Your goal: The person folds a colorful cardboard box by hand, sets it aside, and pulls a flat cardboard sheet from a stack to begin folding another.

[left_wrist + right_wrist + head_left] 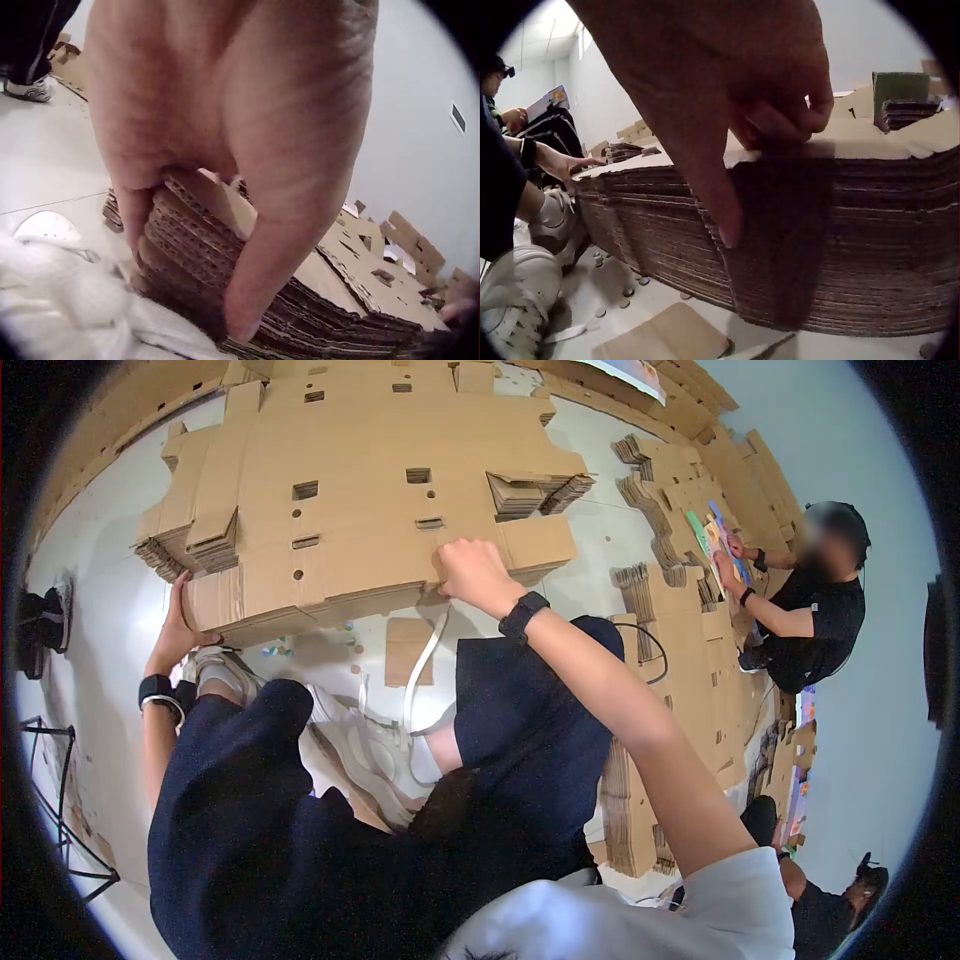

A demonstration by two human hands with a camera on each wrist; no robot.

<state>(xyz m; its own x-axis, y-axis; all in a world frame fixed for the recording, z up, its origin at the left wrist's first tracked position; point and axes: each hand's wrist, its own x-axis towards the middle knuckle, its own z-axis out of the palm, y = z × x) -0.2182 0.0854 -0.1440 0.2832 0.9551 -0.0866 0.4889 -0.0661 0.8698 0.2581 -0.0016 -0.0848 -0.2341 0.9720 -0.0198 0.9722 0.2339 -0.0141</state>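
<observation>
A thick stack of die-cut cardboard sheets [360,555] lies in front of the person, its layered front edges facing their legs. At its left end, the left hand [178,628] grips the corner, thumb along the front edge and fingers round the end. In the left wrist view the thumb [251,292] and a finger straddle the corrugated layers. The right hand [475,572] bends over the top front edge, fingers curled above and thumb [724,217] down the layered face. Below this hand, a dark blurred band [784,247] crosses the layers.
A white strip [422,670] runs from the right hand toward the white shoes. A loose cardboard piece [408,630] and small scraps [278,647] lie on the floor. More cardboard stacks [690,660] stand to the right, where another person [815,610] handles coloured pieces. A black metal frame [65,800] is at left.
</observation>
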